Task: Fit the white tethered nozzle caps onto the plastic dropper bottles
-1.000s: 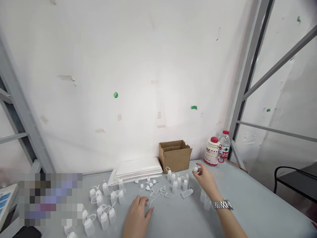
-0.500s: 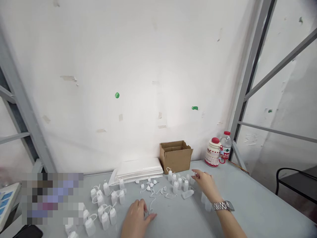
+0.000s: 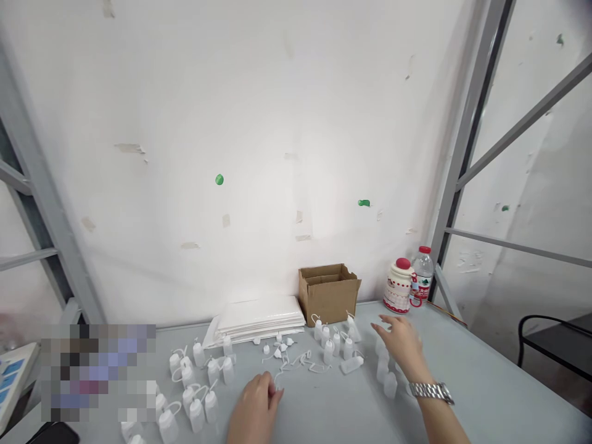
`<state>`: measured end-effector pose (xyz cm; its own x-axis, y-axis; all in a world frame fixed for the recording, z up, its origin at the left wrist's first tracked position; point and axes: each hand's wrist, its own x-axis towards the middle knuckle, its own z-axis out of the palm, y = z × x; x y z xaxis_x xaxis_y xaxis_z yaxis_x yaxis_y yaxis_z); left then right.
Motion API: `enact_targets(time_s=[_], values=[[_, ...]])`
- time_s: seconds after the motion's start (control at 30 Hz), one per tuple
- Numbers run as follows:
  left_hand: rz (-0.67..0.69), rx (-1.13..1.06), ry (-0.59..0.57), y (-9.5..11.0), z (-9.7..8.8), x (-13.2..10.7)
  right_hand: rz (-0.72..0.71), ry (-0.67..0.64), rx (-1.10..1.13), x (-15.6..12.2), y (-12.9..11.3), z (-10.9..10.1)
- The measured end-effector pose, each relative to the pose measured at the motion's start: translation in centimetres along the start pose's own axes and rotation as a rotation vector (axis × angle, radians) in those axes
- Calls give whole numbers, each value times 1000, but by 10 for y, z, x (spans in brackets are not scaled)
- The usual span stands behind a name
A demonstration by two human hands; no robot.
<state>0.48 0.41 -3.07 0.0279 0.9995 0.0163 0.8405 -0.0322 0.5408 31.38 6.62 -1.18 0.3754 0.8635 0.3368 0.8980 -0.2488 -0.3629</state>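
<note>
My left hand (image 3: 255, 407) rests low over the table, thumb and forefinger pinched on one end of a thin white plastic strap (image 3: 279, 377). Right of centre, my right hand (image 3: 403, 346) holds nothing, its fingers apart. Under and beside it stand several uncapped small white bottles (image 3: 390, 385), partly hidden by the hand. Left of it is a group of small white squeeze bottles (image 3: 328, 353) with looped straps; one bottle (image 3: 351, 365) lies on its side. Loose white caps (image 3: 278, 353) and more straps (image 3: 308, 364) lie between the hands, farther back.
Several capped bottles (image 3: 197, 414) stand at the left. At the back are a stack of white sheets (image 3: 261, 314), an open cardboard box (image 3: 330, 302), a cream jug with a red lid (image 3: 398, 287) and a water bottle (image 3: 422, 274). A dark chair (image 3: 559, 345) stands right of the table.
My right hand has let go of a bottle at the back of the right group and moved right, towards the uncapped bottles. My left thumb and forefinger have closed on the strap.
</note>
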Motion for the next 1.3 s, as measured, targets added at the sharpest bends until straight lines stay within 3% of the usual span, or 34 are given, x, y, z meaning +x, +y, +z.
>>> enact_targets(time_s=[0.3,0.5,0.57,0.63,0.67,0.77,0.87,1.07,1.3], values=[[-42,-137,81,-8,7,6,-27,-1,-99,-8,1,13],[-33,-359,127,-10,7,8,-40,165,-40,-6,-8,-1],[-44,-472,142,-8,5,9,-102,256,54,-10,-17,-8],[-83,-596,130,-7,3,11,-291,377,330,-20,-31,-11],[-109,-667,115,-7,3,12,-387,366,448,-27,-40,-10],[-199,-893,83,-6,0,17,-615,142,608,-58,-70,4],[-273,-1072,64,-8,-3,20,-811,-112,572,-89,-94,22],[-299,-1212,31,-12,-6,20,-706,-494,552,-114,-112,33],[-278,-1267,-20,-9,-7,19,-588,-538,555,-111,-116,20]])
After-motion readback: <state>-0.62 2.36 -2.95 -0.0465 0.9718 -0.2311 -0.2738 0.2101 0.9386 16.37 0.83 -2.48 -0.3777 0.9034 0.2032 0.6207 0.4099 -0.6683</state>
